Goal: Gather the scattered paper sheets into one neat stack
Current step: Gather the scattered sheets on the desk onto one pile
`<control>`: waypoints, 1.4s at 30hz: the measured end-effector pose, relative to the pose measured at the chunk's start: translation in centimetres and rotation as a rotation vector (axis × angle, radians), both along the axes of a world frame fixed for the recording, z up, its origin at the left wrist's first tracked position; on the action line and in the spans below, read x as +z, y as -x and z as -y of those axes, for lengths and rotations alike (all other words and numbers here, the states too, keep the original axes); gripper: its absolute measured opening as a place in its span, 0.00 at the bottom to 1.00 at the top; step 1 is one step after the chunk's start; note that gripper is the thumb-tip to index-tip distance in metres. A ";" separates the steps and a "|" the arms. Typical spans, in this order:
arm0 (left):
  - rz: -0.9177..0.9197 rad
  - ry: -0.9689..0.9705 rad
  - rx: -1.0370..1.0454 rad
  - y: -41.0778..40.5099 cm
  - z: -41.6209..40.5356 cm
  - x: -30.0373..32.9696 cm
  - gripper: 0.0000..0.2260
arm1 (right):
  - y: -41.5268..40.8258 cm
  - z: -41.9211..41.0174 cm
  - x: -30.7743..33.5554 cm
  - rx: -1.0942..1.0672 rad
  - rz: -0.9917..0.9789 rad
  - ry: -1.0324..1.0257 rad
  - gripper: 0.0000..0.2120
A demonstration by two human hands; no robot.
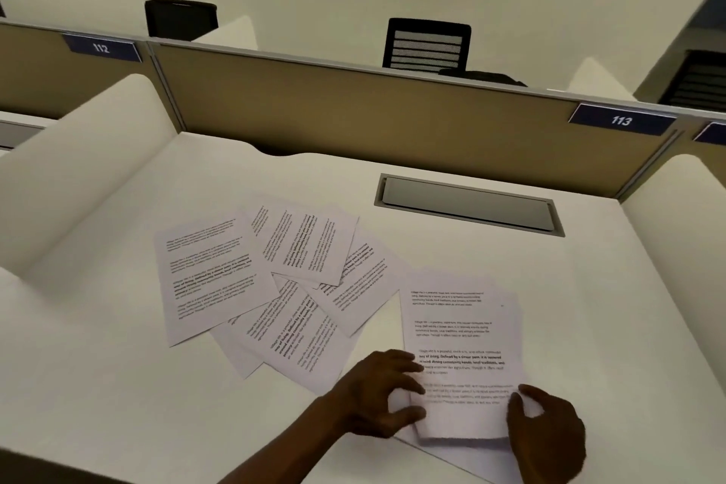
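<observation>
Printed white paper sheets lie on a white desk (118, 385). A gathered stack (461, 330) sits at the front right, roughly squared. My left hand (377, 393) grips the stack's lower left edge, fingers on top and thumb curled at the side. My right hand (546, 432) holds its lower right corner. To the left, several loose sheets (298, 287) overlap in a fan at different angles. The leftmost sheet (212, 275) lies mostly uncovered. Another sheet pokes out under the stack at the desk's front edge.
A grey cable-tray lid (467, 204) is set into the desk behind the stack. White curved side dividers (78, 177) and a tan back partition (353, 110) with labels 112 and 113 enclose the desk. Black chairs stand beyond the partition.
</observation>
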State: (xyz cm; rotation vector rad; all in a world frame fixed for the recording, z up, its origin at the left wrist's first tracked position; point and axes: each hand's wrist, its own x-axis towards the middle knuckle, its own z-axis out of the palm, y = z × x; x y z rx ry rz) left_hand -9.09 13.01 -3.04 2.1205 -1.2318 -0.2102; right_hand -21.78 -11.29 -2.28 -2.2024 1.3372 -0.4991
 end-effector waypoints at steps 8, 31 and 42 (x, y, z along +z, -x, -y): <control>0.013 -0.199 0.559 -6.0 -0.2 -0.6 0.24 | -0.8 -1.4 -0.6 0.120 0.088 0.274 0.10; 0.390 -0.753 0.291 -9.7 1.3 0.1 0.22 | -2.2 -7.0 -2.0 0.669 -0.382 0.142 0.51; 0.307 -0.629 0.255 -10.0 0.5 2.6 0.16 | -5.6 -8.7 -0.1 0.656 0.135 -0.007 0.26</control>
